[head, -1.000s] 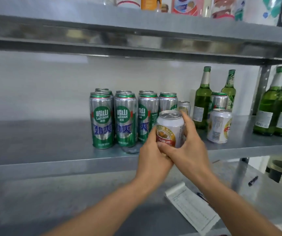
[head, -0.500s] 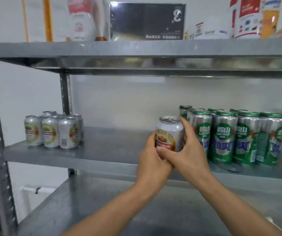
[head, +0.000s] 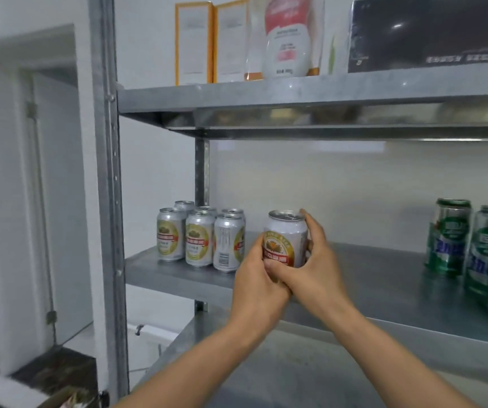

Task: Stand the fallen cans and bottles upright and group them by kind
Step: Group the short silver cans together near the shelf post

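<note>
A short silver can with a red and gold label (head: 284, 235) stands upright between both hands, just above the middle metal shelf (head: 384, 278). My left hand (head: 256, 278) grips its lower left side. My right hand (head: 315, 266) wraps its right side, a finger reaching the rim. A cluster of several matching short silver cans (head: 200, 237) stands upright at the shelf's left end, a small gap left of the held can. Tall green and silver cans (head: 469, 245) stand upright at the right edge, blurred.
Grey steel uprights (head: 106, 187) frame the rack on the left. The upper shelf (head: 310, 92) carries orange-edged boxes (head: 207, 42), a red and white pouch (head: 285, 39) and a dark box (head: 431, 33). A lower shelf (head: 281, 375) lies beneath my forearms. A white door frame stands far left.
Both hands have carried the short can leftward along the shelf, away from the tall green cans and close to the cluster of matching short cans. The grip is unchanged.
</note>
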